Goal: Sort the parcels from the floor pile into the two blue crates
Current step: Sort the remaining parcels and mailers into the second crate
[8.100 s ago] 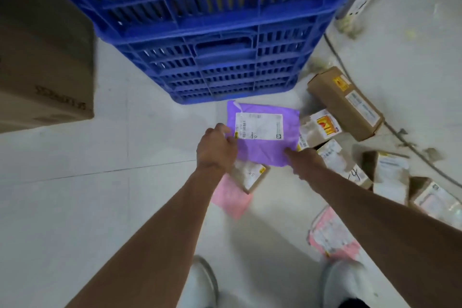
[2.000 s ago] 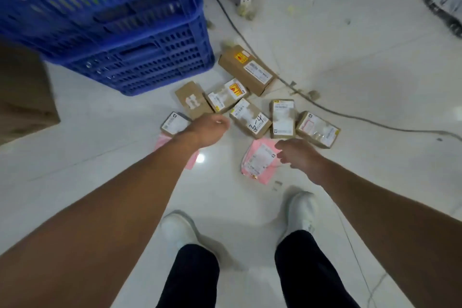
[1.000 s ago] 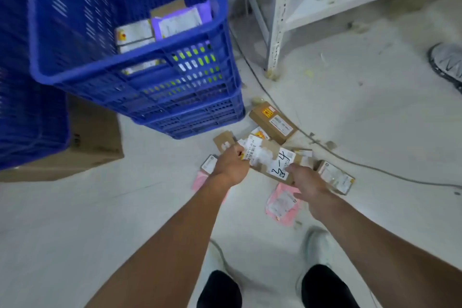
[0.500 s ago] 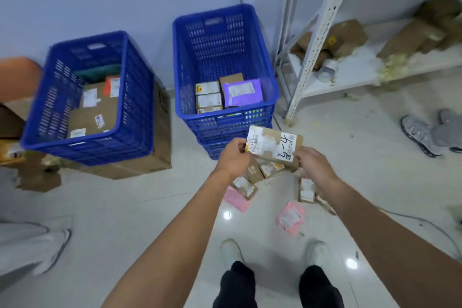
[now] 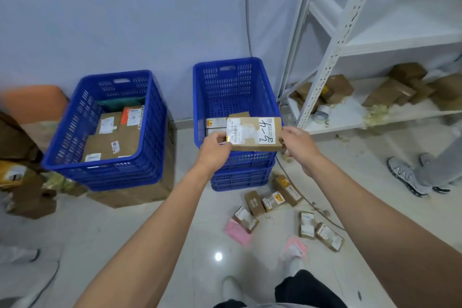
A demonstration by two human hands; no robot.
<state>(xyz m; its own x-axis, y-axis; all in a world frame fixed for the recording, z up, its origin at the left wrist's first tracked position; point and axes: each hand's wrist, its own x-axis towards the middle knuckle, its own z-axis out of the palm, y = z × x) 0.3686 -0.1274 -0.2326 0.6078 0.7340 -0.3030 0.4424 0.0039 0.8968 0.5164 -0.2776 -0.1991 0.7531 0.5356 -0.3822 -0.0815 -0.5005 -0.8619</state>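
Both hands hold one brown box (image 5: 253, 134) up in the air. The left hand (image 5: 215, 144) pinches the short end on its side, with its fingers curled round the edge. The right hand (image 5: 297, 146) grips the other short end. So the long way of the box runs flat from one hand across to the other, and its white label (image 5: 250, 130) faces up. The box is right in front of the hands and hangs over the near wall of the right blue crate (image 5: 235, 87), which sits just past the fingers. A few boxes lie in that crate under the held one. The left blue crate (image 5: 105, 170) is well off to the side of the left hand, so only that hand is near it. I think the box could go into the right crate with a small push forward and then down, since it is almost there. If it belongs in the left crate, the arms would have to swing it far sideways first. The pile (image 5: 273, 201) on the floor lies below the hands, closer to the feet and more under the right arm, with many small boxes left to sort.
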